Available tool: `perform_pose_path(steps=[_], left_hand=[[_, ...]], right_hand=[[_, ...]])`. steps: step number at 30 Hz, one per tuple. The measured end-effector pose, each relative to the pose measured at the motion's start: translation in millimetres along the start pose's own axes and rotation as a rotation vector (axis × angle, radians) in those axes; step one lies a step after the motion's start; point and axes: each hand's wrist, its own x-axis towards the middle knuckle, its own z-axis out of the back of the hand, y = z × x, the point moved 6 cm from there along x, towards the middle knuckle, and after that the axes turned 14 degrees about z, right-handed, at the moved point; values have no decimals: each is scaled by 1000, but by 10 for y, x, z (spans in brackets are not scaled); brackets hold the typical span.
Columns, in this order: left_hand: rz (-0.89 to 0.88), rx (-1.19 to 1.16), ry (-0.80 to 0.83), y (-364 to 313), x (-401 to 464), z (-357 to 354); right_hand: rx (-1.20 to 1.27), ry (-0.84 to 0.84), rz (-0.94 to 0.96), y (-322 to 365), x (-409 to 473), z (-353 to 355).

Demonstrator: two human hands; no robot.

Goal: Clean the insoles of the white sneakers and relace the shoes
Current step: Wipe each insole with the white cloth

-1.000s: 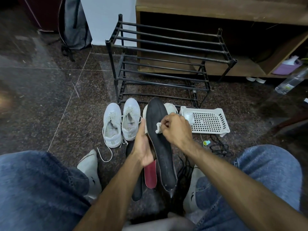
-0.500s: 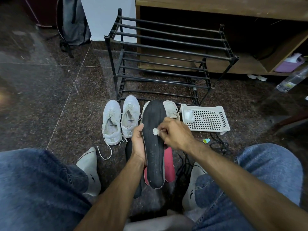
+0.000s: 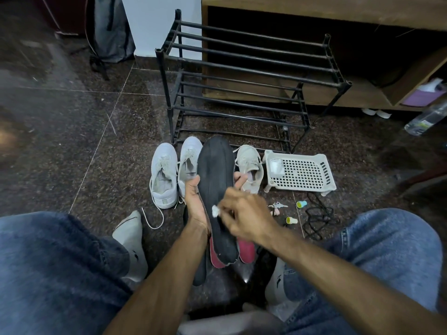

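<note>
The black insole [image 3: 216, 189] stands upright above the floor, gripped along its edges by the left hand [image 3: 196, 204], whose fingers curl round from behind. The right hand [image 3: 244, 218] pinches a small white wad [image 3: 215, 210] against its middle, so cleaning looks underway. Red insoles [image 3: 246, 250] lie beneath, seemingly unwiped. Beyond, the white sneakers [image 3: 164, 175] sit by the shoe rack [image 3: 242, 76], laces loose; relacing appears untouched.
</note>
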Motion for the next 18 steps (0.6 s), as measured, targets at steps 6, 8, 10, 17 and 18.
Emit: perform_pose_path(steps=[6, 8, 10, 17, 18], left_hand=[[-21, 21, 32, 17, 9, -61], [-49, 25, -28, -12, 35, -32], [-45, 4, -16, -16, 24, -49], [3, -55, 131, 20, 8, -22], [12, -50, 120, 25, 32, -25]], right_hand=[[-100, -7, -63, -141, 89, 101], [-128, -27, -147, -272, 236, 198], [-85, -23, -149, -224, 269, 198], [61, 42, 61, 144, -106, -30], [14, 44, 33, 68, -58, -2]])
